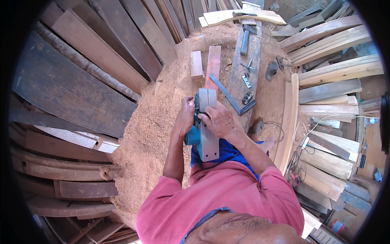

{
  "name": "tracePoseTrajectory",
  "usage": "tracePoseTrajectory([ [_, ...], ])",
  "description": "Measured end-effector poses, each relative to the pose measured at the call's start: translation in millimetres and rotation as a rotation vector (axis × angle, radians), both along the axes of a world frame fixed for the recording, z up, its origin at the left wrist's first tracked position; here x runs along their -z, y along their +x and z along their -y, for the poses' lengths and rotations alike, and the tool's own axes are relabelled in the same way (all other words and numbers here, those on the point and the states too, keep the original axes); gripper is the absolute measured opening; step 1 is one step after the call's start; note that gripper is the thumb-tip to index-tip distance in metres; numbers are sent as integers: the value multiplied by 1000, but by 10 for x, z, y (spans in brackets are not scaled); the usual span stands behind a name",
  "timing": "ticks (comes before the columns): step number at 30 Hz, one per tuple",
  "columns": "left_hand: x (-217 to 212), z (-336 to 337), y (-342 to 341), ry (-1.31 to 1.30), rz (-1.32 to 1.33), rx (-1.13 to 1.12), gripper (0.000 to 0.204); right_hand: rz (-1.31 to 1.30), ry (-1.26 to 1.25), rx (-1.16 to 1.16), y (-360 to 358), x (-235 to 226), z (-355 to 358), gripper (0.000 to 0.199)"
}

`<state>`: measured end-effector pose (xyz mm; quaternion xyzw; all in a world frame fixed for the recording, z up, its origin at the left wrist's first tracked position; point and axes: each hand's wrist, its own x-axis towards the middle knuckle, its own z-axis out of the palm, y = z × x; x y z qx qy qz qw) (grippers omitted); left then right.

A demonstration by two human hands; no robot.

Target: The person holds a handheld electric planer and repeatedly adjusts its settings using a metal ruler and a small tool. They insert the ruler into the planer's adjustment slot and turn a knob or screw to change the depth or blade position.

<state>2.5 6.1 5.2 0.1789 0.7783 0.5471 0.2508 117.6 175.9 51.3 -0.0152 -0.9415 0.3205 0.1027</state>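
Note:
An electric planer (210, 143) with a teal body rests over my lap, its flat grey metal sole turned up toward me. My left hand (186, 117) is closed against the planer's left side, fingers curled and thumb up. Across the sole lies my right hand (219, 121), its fingers bent at the slot in the middle. Whether a small part sits between those fingertips is hidden. Just beyond the planer are a reddish board (213, 65) and a try square (227, 94).
A worn plank (239, 73) carries a hammer (245, 40), a T-shaped metal tool (248, 65) and small metal parts (247, 97). A short wood block (197, 64) stands on sawdust (150, 130). Stacked boards (73, 81) line both sides; a cable (298, 158) lies at right.

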Motion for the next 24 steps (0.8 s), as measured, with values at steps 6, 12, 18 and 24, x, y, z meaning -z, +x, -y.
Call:
tracePoseTrajectory([
  [6, 228, 46, -56, 21, 3, 6, 67, -196, -76, -24, 55, 54, 31, 18],
  [12, 238, 53, -84, 23, -44, 5, 65, -130, 25, 53, 35, 156, 65, 14],
  [18, 147, 0, -12, 63, -29, -17, 64, -188, 133, 41, 51, 112, 135, 14],
  [24, 167, 33, -19, 49, -57, -44, 64, -322, -23, 22, 44, 88, 143, 18],
])
